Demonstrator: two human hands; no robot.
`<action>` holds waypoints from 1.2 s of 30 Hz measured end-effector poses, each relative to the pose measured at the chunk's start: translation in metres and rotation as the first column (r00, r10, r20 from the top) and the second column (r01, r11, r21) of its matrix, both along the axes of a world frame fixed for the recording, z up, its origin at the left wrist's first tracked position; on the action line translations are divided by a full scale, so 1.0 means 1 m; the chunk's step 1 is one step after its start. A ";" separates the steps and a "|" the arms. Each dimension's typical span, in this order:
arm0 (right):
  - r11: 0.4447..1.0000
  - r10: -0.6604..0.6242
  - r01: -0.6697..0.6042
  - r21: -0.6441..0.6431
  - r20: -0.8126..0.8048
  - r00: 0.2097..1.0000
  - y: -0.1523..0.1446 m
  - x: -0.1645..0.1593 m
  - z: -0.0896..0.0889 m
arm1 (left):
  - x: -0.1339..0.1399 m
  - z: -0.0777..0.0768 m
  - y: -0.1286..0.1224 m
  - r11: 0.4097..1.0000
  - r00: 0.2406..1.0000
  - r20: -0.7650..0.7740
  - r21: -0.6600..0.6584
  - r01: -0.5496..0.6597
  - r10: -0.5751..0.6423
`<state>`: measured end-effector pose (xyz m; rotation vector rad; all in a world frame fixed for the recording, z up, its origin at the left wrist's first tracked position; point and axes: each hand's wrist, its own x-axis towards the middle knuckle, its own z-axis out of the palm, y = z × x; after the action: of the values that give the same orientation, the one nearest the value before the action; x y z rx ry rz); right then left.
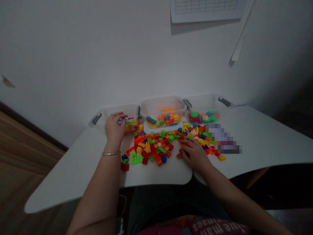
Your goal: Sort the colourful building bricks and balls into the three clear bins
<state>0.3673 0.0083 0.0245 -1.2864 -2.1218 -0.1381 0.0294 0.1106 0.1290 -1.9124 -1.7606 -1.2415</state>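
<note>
Bins (161, 103) are part-filled but loads of loose bricks (148, 147) are left on the table (168, 174) — left hand (115, 128) half-curled at the left bin (132, 112), right hand (195, 152) loosely bent among them, can't tell if either's gripping anything.

A gridded paper (206, 12) and a white strip (243, 36) hang against the pale wall (80, 49)

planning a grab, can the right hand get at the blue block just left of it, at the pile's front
Probably yes: nothing seems to cover the blue block, and mostly bare tabletop separates it from the right hand.
</note>
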 end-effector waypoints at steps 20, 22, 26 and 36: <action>1.000 -0.003 0.002 -0.026 -0.021 1.000 0.002 -0.002 -0.003 | 0.011 -0.025 0.000 0.986 0.981 -0.145 -0.089 -0.142 0.128; 1.000 -0.005 0.004 -0.028 -0.024 1.000 0.002 -0.002 -0.003 | 0.018 -0.021 -0.007 0.987 0.986 -0.125 -0.104 -0.125 0.112; 0.999 -0.004 0.003 -0.033 -0.046 0.999 0.001 -0.002 -0.002 | 0.057 -0.019 -0.033 0.990 0.979 -0.194 -0.140 0.032 -0.059; 1.000 -0.012 0.012 -0.017 -0.035 0.999 0.002 -0.001 -0.002 | 0.143 -0.071 -0.070 0.787 0.740 -0.363 -0.505 0.354 -0.566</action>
<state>0.3663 0.0106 0.0227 -1.3022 -2.0904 -0.1020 0.1725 0.0410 0.0578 -2.7389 -1.3547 -0.3932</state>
